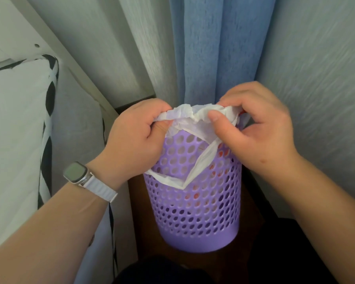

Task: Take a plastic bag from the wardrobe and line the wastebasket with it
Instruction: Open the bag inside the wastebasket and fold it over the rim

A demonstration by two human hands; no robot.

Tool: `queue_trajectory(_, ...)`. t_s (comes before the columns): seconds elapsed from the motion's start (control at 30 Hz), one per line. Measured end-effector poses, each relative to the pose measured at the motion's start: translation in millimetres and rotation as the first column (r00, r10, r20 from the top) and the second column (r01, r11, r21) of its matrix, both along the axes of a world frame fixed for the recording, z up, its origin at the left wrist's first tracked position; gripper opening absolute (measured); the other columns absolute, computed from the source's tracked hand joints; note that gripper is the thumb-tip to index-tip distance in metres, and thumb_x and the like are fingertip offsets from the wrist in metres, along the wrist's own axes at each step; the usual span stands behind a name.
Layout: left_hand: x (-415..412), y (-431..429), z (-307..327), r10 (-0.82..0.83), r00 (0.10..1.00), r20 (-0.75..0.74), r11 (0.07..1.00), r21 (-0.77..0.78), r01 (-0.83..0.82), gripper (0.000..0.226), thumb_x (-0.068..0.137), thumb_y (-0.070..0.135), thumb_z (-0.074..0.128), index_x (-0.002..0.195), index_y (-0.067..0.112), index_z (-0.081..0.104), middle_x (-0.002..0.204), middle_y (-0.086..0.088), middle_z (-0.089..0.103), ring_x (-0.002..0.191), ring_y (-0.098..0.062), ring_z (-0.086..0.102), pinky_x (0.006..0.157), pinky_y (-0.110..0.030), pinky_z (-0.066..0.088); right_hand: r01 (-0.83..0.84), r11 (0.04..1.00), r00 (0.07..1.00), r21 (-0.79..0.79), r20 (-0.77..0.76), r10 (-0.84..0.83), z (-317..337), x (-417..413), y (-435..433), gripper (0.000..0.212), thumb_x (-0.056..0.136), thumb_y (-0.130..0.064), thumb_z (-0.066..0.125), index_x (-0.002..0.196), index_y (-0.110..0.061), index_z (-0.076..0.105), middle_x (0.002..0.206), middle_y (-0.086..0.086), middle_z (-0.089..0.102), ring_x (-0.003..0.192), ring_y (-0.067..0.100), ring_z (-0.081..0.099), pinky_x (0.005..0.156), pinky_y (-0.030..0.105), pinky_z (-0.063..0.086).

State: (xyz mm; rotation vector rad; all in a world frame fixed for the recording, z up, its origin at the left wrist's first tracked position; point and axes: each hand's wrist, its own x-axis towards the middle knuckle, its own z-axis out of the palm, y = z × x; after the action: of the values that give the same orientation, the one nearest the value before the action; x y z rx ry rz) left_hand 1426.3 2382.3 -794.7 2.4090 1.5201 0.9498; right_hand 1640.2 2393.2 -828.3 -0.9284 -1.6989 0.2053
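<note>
A crumpled white plastic bag drapes over the rim of the upright lilac perforated wastebasket

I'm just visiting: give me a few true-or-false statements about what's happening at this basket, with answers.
1. The left hand and right hand both grip the white plastic bag at the top of the wastebasket. True.
2. The wastebasket is solid green. False: it is purple and full of holes.
3. The watch is on the right wrist. False: it is on the left wrist.
4. A blue curtain hangs behind the wastebasket. True.
</note>
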Motion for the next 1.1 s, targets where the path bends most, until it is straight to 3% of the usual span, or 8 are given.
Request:
queue_trajectory(0.1,-1,0,1,0.043,0.998,0.044,0.999,0.007,-0.043,0.017,0.095,0.016,0.048,0.086,0.009,0.061,0.070,0.007,0.052,0.067,-0.005,0.047,0.063,-0.013,0.035,0.063,0.997,0.998,0.051,-0.025,-0.062,-3,-1,-1,0.026,0.092,-0.017,0.064,0.072,-0.001,0.068,0.085,0.012,0.060,0.078,0.026,0.060,0.070,0.044,0.047)
queue_trajectory(0.2,-1,-1,2,0.070,0.994,0.081,0.998,0.001,-0.070,0.014,0.094,0.012,0.051,0.086,0.011,0.062,0.070,0.017,0.049,0.068,0.005,0.049,0.064,-0.008,0.035,0.012,0.999,0.997,-0.039,-0.081,-0.015,-5,-2,-1,0.030,0.090,-0.011,0.067,0.063,0.001,0.063,0.085,0.010,0.053,0.082,0.011,0.064,0.069,0.026,0.047)
queue_trajectory(0.3,-1,-2,2,0.048,0.997,0.056,0.999,0.005,-0.048,0.014,0.094,0.012,0.051,0.086,0.010,0.062,0.070,0.010,0.051,0.070,-0.002,0.050,0.063,-0.009,0.035,0.017,0.997,0.999,-0.078,-0.043,-0.020,-3,-3,-1,0.021,0.085,-0.016,0.073,0.073,-0.001,0.063,0.090,0.005,0.048,0.083,0.015,0.057,0.073,0.023,0.045)
queue_trajectory(0.5,0,-3,4,-0.018,0.999,0.043,1.000,0.004,0.018,0.017,0.096,0.013,0.052,0.086,0.005,0.063,0.071,0.000,0.057,0.069,-0.007,0.050,0.063,-0.009,0.035,0.043,0.988,0.989,-0.145,0.144,-0.022,3,3,4,0.046,0.078,-0.045,0.067,0.109,-0.011,0.063,0.108,0.004,0.057,0.104,0.023,0.055,0.094,0.055,0.043)
queue_trajectory(0.7,2,-4,3,-0.079,0.996,0.033,0.997,-0.003,0.079,0.020,0.095,0.020,0.050,0.089,0.007,0.065,0.075,0.007,0.055,0.068,-0.006,0.049,0.064,-0.015,0.038,0.044,0.977,0.990,-0.207,0.140,-0.015,-3,-1,-3,0.029,0.080,-0.040,0.058,0.074,-0.012,0.058,0.067,-0.002,0.053,0.065,0.012,0.045,0.061,0.039,0.039)
queue_trajectory(0.87,0,-5,8,-0.123,0.991,0.042,0.992,-0.025,0.125,0.018,0.090,0.020,0.053,0.097,0.008,0.066,0.080,0.004,0.059,0.076,-0.007,0.054,0.069,-0.025,0.043,0.100,0.974,0.987,-0.202,0.142,-0.072,-6,-6,-6,0.033,0.078,-0.043,0.056,0.071,-0.011,0.058,0.064,0.000,0.054,0.063,0.012,0.045,0.059,0.038,0.037)
queue_trajectory(1.0,11,-9,13,-0.148,0.986,-0.083,0.988,0.025,0.150,0.040,0.090,0.037,0.056,0.116,0.009,0.066,0.089,0.005,0.060,0.081,-0.013,0.058,0.074,-0.028,0.046,0.084,0.985,0.988,-0.154,0.143,-0.062,-8,-11,-9,0.027,0.078,-0.039,0.058,0.070,-0.013,0.058,0.064,-0.004,0.053,0.063,0.010,0.044,0.058,0.037,0.037)
queue_trajectory(1.1,13,-8,10,-0.138,0.985,-0.108,0.989,0.029,0.142,0.034,0.090,0.037,0.060,0.110,0.010,0.069,0.083,0.001,0.065,0.075,-0.017,0.060,0.069,-0.038,0.048,0.084,0.987,0.986,-0.135,0.155,-0.063,-9,-14,-11,0.025,0.077,-0.036,0.060,0.070,-0.012,0.059,0.065,-0.006,0.053,0.063,0.011,0.046,0.056,0.037,0.040)
